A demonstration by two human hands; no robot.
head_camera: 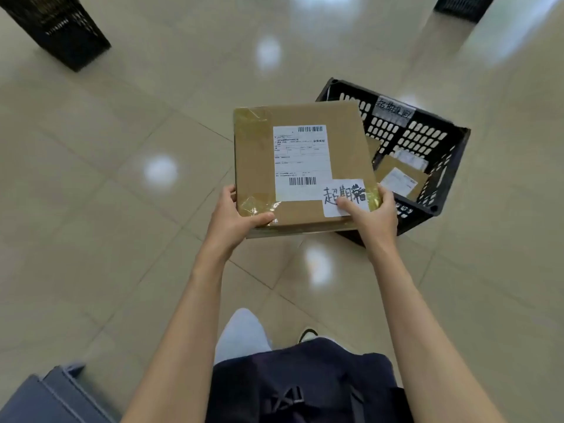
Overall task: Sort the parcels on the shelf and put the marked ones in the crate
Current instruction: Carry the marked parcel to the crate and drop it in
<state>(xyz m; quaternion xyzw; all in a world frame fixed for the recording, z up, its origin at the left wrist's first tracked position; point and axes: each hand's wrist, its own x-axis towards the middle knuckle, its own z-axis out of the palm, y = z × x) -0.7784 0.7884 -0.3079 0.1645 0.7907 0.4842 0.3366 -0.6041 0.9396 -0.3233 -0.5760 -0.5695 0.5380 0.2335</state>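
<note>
parcel (305, 166) between both hands (305, 218)

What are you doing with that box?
A person is holding a brown cardboard parcel with both hands, the left hand at its near left corner and the right hand at its near right corner. The parcel has a printed shipping label and a handwritten white note stuck on it. It is held above the tiled floor, just beside a black crate that already has a few parcels inside. It has not gone in yet.
</note>
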